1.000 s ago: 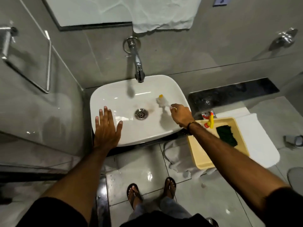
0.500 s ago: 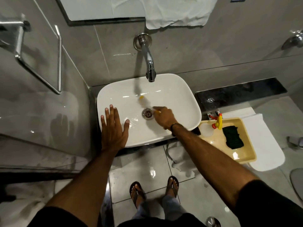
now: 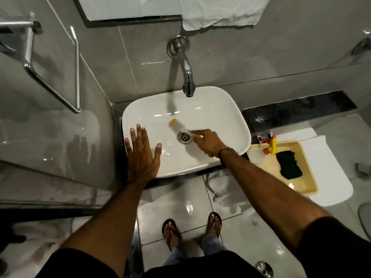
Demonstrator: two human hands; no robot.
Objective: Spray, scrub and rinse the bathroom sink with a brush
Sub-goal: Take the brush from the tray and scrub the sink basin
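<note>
Your left hand [image 3: 141, 157] lies flat and released on the front-left rim of the sink [image 3: 230, 109], fingers spread, holding nothing — it simply braces you. The basin looks glazed and wet, so expect that rim to be slick under your palm; press down on it instead of leaning sideways.

Further right, the brush [image 3: 177, 126] is down in the bowl, its pale, blurred head just above and left of the drain [image 3: 185, 137], its yellow handle running back across the drain into your right hand [image 3: 208, 142], which is clenched around it. The brush is judged light and stiff in the handle with soft bristles — grip it well back on the handle, firmly, since a wet handle may twist.

Off to the right, the beige tray [image 3: 309, 189] carries a dark scrub pad [image 3: 289, 165] and a yellow-and-red spray nozzle [image 3: 271, 147].

Compared with a second ago, your right hand has come from the right wall of the basin to the drain, and the view has shifted; the left hand has stayed put.
</note>
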